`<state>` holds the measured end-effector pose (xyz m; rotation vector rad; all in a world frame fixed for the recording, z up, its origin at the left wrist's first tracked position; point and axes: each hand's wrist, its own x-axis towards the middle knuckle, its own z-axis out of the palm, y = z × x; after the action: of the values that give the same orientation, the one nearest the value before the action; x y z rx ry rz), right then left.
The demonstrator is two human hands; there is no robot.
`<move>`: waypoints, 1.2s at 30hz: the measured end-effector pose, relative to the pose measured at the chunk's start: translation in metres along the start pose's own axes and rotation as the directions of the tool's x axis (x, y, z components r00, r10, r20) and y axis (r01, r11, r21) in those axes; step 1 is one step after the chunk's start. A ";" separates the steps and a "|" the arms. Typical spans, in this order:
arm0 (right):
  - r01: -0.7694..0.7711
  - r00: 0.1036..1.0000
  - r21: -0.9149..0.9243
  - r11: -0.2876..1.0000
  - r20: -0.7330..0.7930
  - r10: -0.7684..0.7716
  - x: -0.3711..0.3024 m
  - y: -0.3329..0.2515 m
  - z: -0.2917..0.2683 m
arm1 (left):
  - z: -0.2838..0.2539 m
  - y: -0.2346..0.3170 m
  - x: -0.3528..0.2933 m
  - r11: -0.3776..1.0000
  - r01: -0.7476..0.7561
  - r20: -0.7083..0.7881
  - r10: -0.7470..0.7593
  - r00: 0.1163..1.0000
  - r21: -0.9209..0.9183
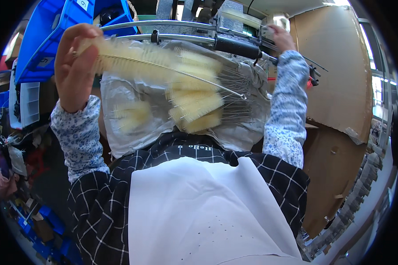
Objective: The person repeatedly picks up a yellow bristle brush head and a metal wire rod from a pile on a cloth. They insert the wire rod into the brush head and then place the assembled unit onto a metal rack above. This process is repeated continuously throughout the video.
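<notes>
My left hand, raised at the left, is closed round the bristle end of a bottle brush. Cream bristles wrap its twisted wire, and the bare wire ends in a small loop slanting to the right. Below it, a pile of similar brushes lies on my lap, wire handles to the right. My right hand reaches to the far right side of a metal machine. Its fingers are pinched beside a pale, long piece; what they hold is too small to make out.
A blue bin stands at the far left, with a clear plastic tray below it. The machine's rods and black roller cross in front of me. Cardboard covers the right side. Grey cloth lies under the brushes.
</notes>
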<state>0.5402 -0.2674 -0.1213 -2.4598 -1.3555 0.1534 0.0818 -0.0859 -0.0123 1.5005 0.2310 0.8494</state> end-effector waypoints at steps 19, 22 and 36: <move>0.040 0.963 -0.212 0.977 -0.254 -0.094 -0.045 -0.117 0.022 | -0.009 -0.069 -0.046 0.633 0.066 0.317 -0.472 0.822 0.772; -0.044 0.973 -0.296 0.954 -0.227 -0.025 -0.022 -0.103 0.045 | -0.041 -0.089 -0.099 0.245 0.330 0.025 -0.834 0.551 0.912; -0.034 0.978 -0.264 0.964 -0.207 -0.023 -0.012 -0.097 0.053 | -0.049 -0.063 -0.075 0.607 0.597 0.051 -0.722 0.690 0.525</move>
<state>0.4424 -0.2174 -0.1400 -2.6058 -1.3519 -0.2986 0.0203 -0.0850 -0.1035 1.7669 0.8034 -0.0450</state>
